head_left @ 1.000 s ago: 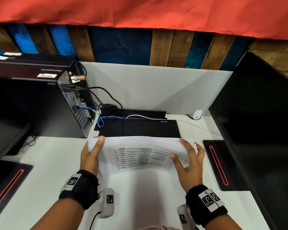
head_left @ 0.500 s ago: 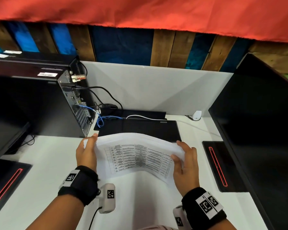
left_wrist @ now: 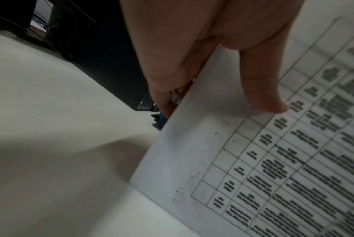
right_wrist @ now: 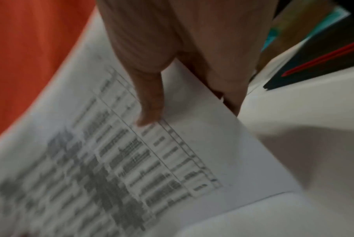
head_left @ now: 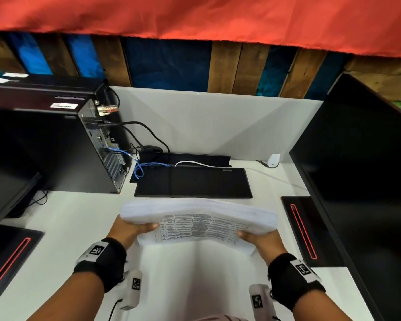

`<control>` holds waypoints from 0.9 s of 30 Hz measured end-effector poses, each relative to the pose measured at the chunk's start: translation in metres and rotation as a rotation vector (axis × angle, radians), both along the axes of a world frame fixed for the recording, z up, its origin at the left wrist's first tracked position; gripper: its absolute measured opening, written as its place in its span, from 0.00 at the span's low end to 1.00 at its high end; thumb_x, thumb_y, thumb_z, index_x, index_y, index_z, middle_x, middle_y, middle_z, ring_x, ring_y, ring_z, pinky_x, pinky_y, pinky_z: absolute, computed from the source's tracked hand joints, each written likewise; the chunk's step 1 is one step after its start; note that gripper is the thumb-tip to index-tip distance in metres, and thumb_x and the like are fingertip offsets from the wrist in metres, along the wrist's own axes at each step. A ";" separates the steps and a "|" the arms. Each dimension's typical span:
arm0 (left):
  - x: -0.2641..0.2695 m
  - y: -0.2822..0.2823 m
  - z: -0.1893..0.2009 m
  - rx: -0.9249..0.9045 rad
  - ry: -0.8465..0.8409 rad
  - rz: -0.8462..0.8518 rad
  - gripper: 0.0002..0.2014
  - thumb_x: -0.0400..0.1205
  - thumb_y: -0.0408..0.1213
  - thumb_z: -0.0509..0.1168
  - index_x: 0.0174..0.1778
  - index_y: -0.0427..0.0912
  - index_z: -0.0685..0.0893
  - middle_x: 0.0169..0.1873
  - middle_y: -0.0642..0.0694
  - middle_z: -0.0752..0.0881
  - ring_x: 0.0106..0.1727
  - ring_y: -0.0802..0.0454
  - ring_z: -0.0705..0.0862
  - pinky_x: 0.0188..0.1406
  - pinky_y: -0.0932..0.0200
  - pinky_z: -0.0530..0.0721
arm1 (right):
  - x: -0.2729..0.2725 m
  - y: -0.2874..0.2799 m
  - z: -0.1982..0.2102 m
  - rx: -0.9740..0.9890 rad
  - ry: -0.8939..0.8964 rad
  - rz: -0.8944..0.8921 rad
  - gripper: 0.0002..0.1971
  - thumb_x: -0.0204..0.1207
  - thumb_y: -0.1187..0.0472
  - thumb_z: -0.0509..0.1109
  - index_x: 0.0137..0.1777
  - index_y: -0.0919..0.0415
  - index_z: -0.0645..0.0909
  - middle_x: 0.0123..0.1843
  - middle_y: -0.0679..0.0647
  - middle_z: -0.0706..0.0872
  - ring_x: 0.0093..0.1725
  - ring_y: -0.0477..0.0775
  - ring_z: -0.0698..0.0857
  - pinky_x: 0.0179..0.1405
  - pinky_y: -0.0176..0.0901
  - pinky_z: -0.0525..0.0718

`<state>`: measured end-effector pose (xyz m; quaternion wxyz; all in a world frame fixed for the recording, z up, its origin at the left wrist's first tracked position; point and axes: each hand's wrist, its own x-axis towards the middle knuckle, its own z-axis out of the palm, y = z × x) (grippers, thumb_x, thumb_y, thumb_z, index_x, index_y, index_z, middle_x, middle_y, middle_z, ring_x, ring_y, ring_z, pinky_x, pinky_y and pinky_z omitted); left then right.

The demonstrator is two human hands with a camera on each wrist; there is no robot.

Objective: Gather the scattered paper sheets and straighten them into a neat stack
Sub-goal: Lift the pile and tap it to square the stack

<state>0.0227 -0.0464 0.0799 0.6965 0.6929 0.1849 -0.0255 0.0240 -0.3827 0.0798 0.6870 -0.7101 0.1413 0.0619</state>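
Note:
A thick stack of white paper sheets (head_left: 195, 228), its top sheet printed with a table, is held above the white desk (head_left: 67, 228) and bowed, its far edge fanned and blurred. My left hand (head_left: 137, 228) grips the stack's left edge. The left wrist view shows the thumb (left_wrist: 263, 96) on the printed sheet (left_wrist: 253, 160) and the fingers behind it. My right hand (head_left: 252, 237) grips the right edge the same way, thumb (right_wrist: 151, 104) on the printed face (right_wrist: 131, 160). The fingers behind the stack are mostly hidden.
A flat black keyboard (head_left: 192, 183) lies just beyond the stack. A black computer tower (head_left: 56, 147) with cables stands at the back left. A large dark monitor (head_left: 361, 181) and its red-lined base (head_left: 303, 228) stand at the right; another base (head_left: 7, 253) lies at the left.
The sheets have risen off the desk and tipped towards me. Both hands slid from lying over the top corners to gripping the side edges, nearer to me.

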 end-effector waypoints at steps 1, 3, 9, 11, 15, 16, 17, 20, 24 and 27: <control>0.001 0.001 0.000 0.014 0.014 -0.003 0.25 0.59 0.20 0.81 0.50 0.41 0.88 0.41 0.50 0.93 0.49 0.51 0.90 0.61 0.46 0.83 | 0.003 -0.002 0.000 0.009 0.017 0.015 0.21 0.56 0.76 0.83 0.48 0.58 0.87 0.48 0.56 0.93 0.57 0.61 0.89 0.58 0.53 0.86; 0.004 0.005 0.004 0.008 0.000 -0.038 0.27 0.58 0.22 0.82 0.53 0.39 0.87 0.45 0.46 0.93 0.52 0.48 0.89 0.61 0.46 0.83 | 0.008 -0.005 0.008 0.035 -0.006 0.038 0.23 0.56 0.77 0.82 0.51 0.60 0.87 0.52 0.60 0.92 0.56 0.58 0.89 0.59 0.54 0.85; 0.004 0.010 0.013 0.100 0.021 -0.176 0.32 0.42 0.42 0.87 0.44 0.44 0.90 0.38 0.54 0.94 0.44 0.54 0.91 0.53 0.55 0.84 | 0.012 -0.013 0.018 -0.062 -0.062 0.144 0.18 0.56 0.75 0.84 0.47 0.63 0.89 0.47 0.58 0.94 0.52 0.57 0.91 0.52 0.45 0.87; 0.004 0.004 0.017 0.158 0.007 -0.147 0.20 0.54 0.32 0.82 0.39 0.48 0.87 0.28 0.65 0.90 0.40 0.61 0.87 0.50 0.58 0.83 | 0.012 -0.009 0.019 -0.080 -0.059 0.119 0.17 0.57 0.74 0.84 0.47 0.64 0.90 0.47 0.59 0.94 0.51 0.57 0.91 0.51 0.43 0.87; 0.009 0.005 0.022 0.141 -0.036 -0.112 0.17 0.67 0.19 0.77 0.40 0.46 0.86 0.28 0.65 0.90 0.34 0.72 0.87 0.41 0.67 0.80 | 0.015 -0.010 0.029 -0.032 -0.095 0.075 0.16 0.58 0.75 0.83 0.47 0.67 0.89 0.47 0.62 0.93 0.50 0.59 0.91 0.54 0.50 0.87; 0.009 0.006 0.021 0.145 -0.026 -0.127 0.16 0.67 0.20 0.77 0.41 0.45 0.87 0.30 0.64 0.91 0.35 0.71 0.88 0.40 0.68 0.81 | 0.015 -0.010 0.028 -0.038 -0.091 0.093 0.16 0.58 0.75 0.83 0.47 0.67 0.89 0.47 0.62 0.93 0.50 0.59 0.91 0.55 0.51 0.87; 0.008 0.005 0.020 0.147 -0.010 -0.144 0.16 0.67 0.21 0.77 0.41 0.46 0.87 0.30 0.65 0.91 0.35 0.72 0.88 0.40 0.69 0.81 | 0.015 -0.009 0.025 -0.055 -0.082 0.105 0.17 0.58 0.76 0.83 0.47 0.67 0.89 0.47 0.61 0.93 0.51 0.59 0.91 0.56 0.52 0.87; 0.007 0.001 0.020 0.096 -0.033 -0.083 0.15 0.70 0.21 0.75 0.42 0.46 0.86 0.29 0.65 0.91 0.34 0.71 0.88 0.43 0.66 0.82 | 0.016 -0.005 0.027 -0.093 -0.101 0.074 0.17 0.59 0.75 0.83 0.48 0.64 0.89 0.47 0.58 0.93 0.51 0.57 0.91 0.53 0.47 0.89; 0.007 -0.015 0.035 0.035 -0.204 0.174 0.09 0.73 0.29 0.74 0.46 0.46 0.88 0.33 0.58 0.91 0.37 0.65 0.90 0.40 0.69 0.85 | 0.014 0.009 0.044 -0.102 -0.247 -0.031 0.11 0.65 0.67 0.81 0.41 0.50 0.88 0.36 0.43 0.93 0.40 0.40 0.91 0.39 0.32 0.87; 0.003 -0.030 0.041 0.046 -0.299 0.263 0.08 0.73 0.34 0.75 0.46 0.50 0.88 0.33 0.63 0.91 0.38 0.70 0.89 0.39 0.77 0.83 | 0.003 0.026 0.045 -0.081 -0.322 -0.104 0.07 0.68 0.64 0.80 0.43 0.52 0.89 0.32 0.39 0.92 0.33 0.35 0.89 0.31 0.26 0.83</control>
